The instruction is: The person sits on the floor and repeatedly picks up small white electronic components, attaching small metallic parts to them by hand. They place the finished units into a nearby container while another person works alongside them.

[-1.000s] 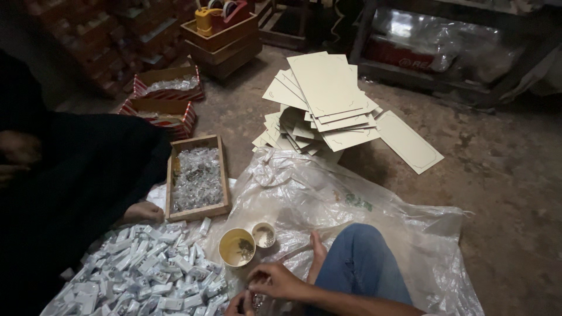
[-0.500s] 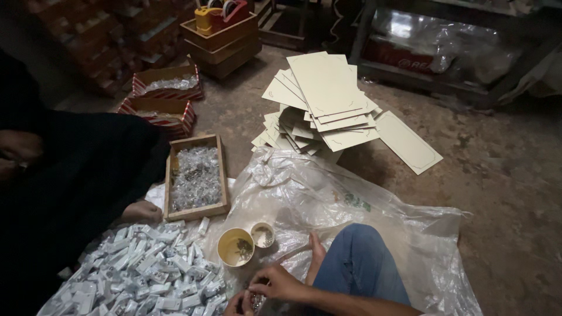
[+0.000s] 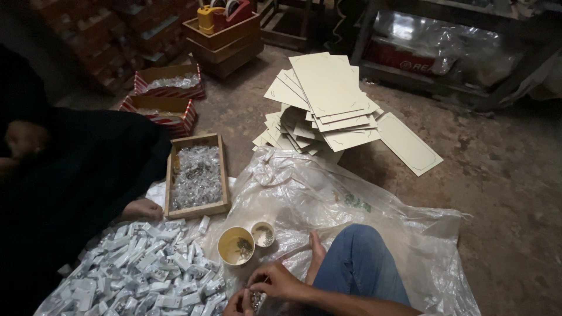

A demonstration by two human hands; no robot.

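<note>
At the bottom edge my two hands meet over my lap. My right hand (image 3: 276, 282) curls its fingers down onto a small shiny metal piece (image 3: 256, 300). My left hand (image 3: 236, 304) pinches the same piece from below and is partly cut off by the frame. Just beyond them stand a cream cup (image 3: 236, 246) with small bits inside and a smaller cup (image 3: 263, 234). A heap of small white packets (image 3: 134, 275) lies to the left of my hands. My blue-jeaned knee (image 3: 363, 269) and bare foot (image 3: 317, 247) rest on a clear plastic sheet (image 3: 304, 187).
A person in black (image 3: 76, 175) sits at left, one foot (image 3: 140, 208) by a wooden tray (image 3: 168, 175) of clear-wrapped pieces. Cream cardboard sheets (image 3: 328, 105) are piled beyond. Red-striped boxes (image 3: 170, 82), wooden crates (image 3: 222, 35) and a metal rack (image 3: 445, 52) line the back.
My hands have shifted only slightly at the bottom edge, still working the small piece. Everything else stays put.
</note>
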